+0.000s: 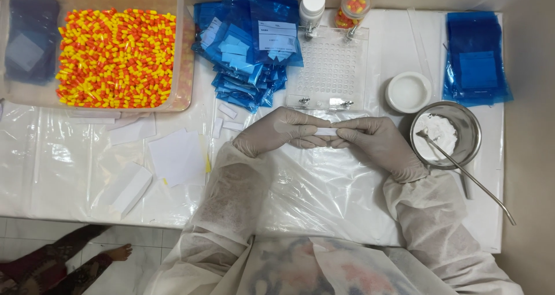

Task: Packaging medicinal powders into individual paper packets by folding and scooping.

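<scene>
Left hand and right hand, both gloved, meeting at mid-table, fingertips pinched from either end on a small white strip, held level between them just off the plastic-covered table; likely gripped at both ends to keep it flat and straight. Directly beyond the strip, nearly touching the knuckles, a clear perforated tray, set square within easy reach. At its far edge, a white-capped bottle and a small jar of capsules. Just beside the right hand, a metal bowl of white powder with a long spoon resting in it, handle out toward the wrist side; a white dish behind. Further left, a heap of blue bags, paper slips, and a tub of orange-yellow capsules. More blue bags stacked far right.
</scene>
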